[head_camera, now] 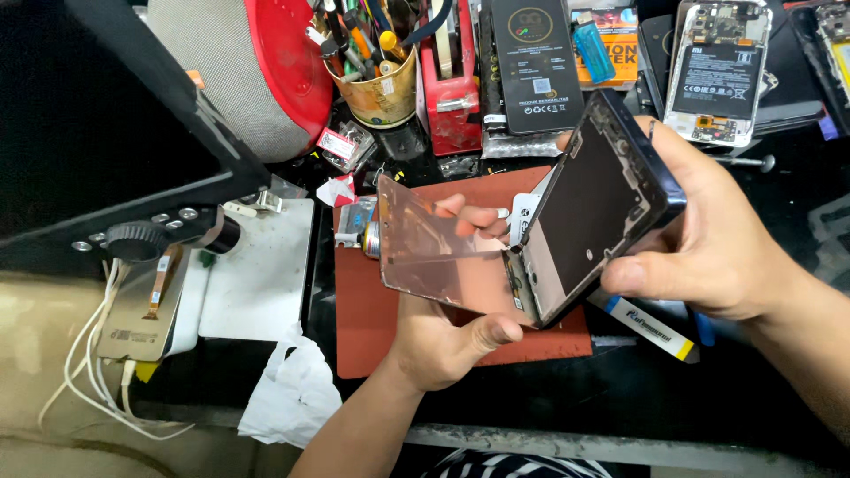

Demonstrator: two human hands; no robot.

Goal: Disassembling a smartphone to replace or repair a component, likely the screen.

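Centrally: left hand [438, 341] pinching thin copper-tinted screen panel [440, 252] by its lower edge, thumb on top. Right hand [708, 252] closed around dark phone frame [602, 199], tilted, touching panel's right edge. Beneath both: red mat [367, 314] on tabletop [620, 398].

We lose our left fingers [474, 217] behind the copper-tinted panel [434, 252]; the opened phone [719, 71] is cropped at the top.
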